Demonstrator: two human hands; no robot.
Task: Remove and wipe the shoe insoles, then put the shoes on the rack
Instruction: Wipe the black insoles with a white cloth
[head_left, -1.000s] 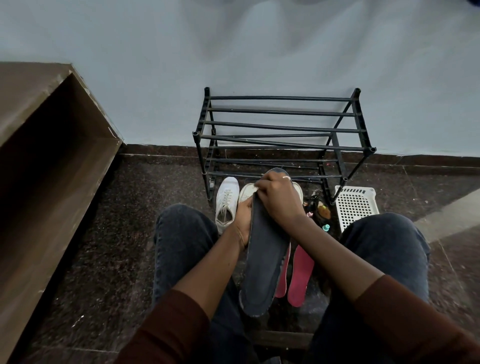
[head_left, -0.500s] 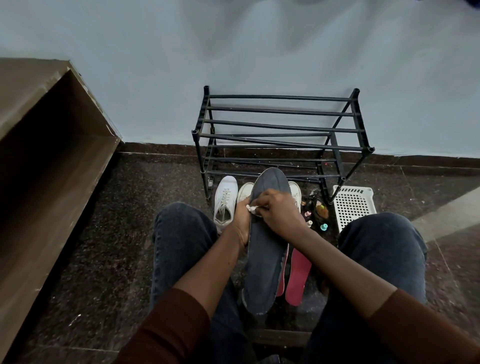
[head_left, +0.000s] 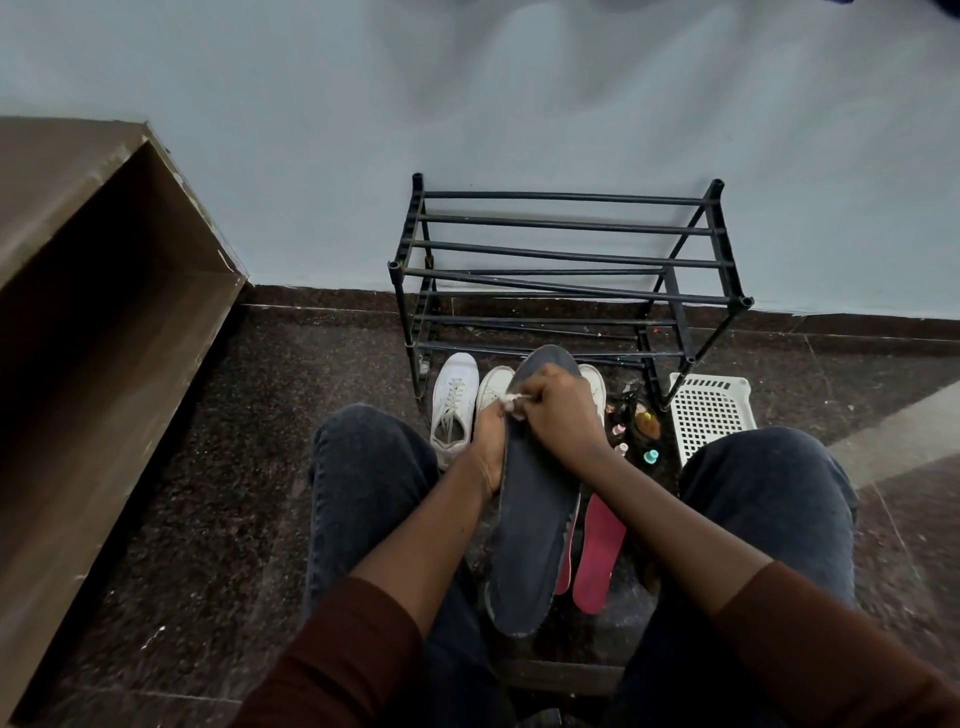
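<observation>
Left hand: the left hand (head_left: 491, 447) gripped the grey insole (head_left: 535, 499) along its left edge, fingers curled round it, holding it up between the knees
Right hand: the right hand (head_left: 563, 415) pinched a small white wipe (head_left: 514, 399) in curled fingers and pressed it on the upper part of the insole, just below the toe end
Change: a second earlier that hand sat right up at the toe end; half a second on it had dropped lower, and here it was lower again, with the toe bare above it; a downward stroke, I'd say; wiping was under way and not done
Insole: tilted, toe toward the rack (head_left: 566, 265), heel hanging low over the floor (head_left: 260, 467)
Pink insoles: two pink insoles (head_left: 597, 551) lay on the floor just beside the grey one, on its right; whether wiped, I couldn't tell
Shoes: white sneakers (head_left: 454, 400) stood on the floor at the rack's front edge, one partly hidden behind the hands; none on the rack yet
Nearby: a white basket (head_left: 711, 415) by the rack's right front corner; small bottles (head_left: 644, 431) between it and the shoes
</observation>
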